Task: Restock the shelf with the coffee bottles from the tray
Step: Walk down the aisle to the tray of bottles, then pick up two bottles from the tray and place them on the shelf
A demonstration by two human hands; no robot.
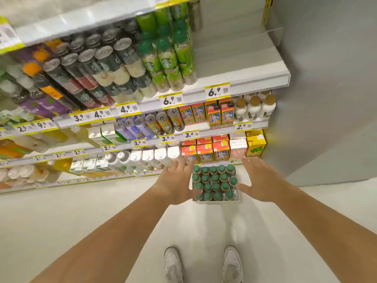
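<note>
A tray (237,194) packed with green-capped coffee bottles (214,178) sits on the pale floor (102,221) at the foot of the shelf (255,80), whose tiers carry drinks and yellow price tags (217,91). The left grip (177,184) and right grip (259,180), fingers spread, flank the tray with their thumbs over its outer caps; whether they touch cannot be told. Two white shoes (173,264) stand nearer the camera.

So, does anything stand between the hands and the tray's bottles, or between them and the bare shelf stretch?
Nothing visible. The left hand and right hand flank the open-topped tray, its green-capped bottles uncovered. The bare shelf stretch right of the stocked coffee bottles is open at the front.
</note>
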